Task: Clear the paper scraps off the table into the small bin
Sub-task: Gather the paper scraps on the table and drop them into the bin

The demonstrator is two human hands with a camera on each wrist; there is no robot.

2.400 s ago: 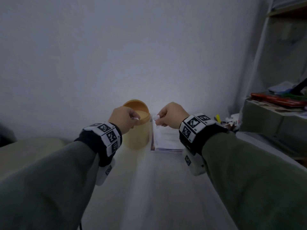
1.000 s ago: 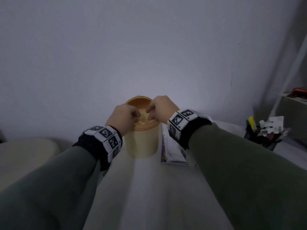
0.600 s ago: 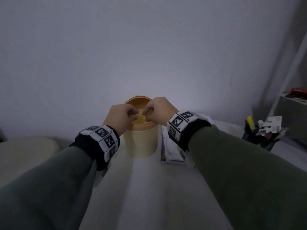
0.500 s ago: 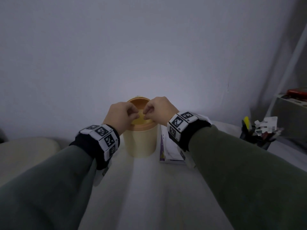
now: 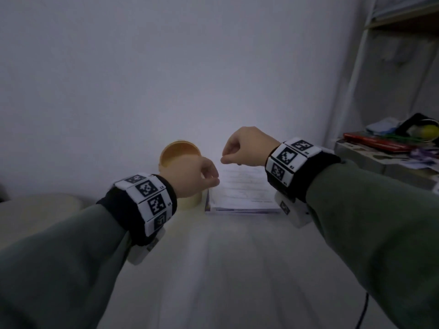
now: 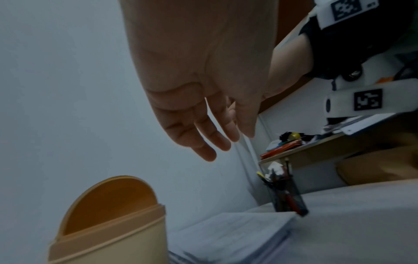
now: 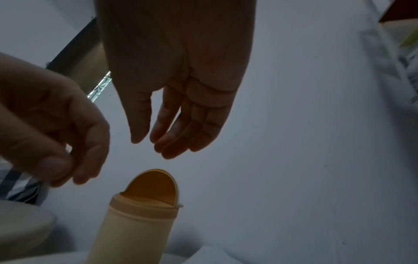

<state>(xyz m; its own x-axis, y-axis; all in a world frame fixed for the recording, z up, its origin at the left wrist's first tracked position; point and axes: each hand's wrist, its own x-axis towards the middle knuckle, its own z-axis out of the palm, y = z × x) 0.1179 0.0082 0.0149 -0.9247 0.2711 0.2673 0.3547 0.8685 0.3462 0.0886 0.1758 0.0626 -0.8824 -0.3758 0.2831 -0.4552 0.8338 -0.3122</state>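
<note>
Two hands hang above the desk with fingers loose and holding nothing, the left hand nearest the bin and the right hand raised to the bin's right, over a book. The bin stands upright beyond them, lid tipped open. Its contents are hidden, and no scraps show on the desk.

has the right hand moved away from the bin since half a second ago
Yes. The right hand was over the small bin's opening; now it hangs to the right, over the stack of papers, apart from the bin.
</note>
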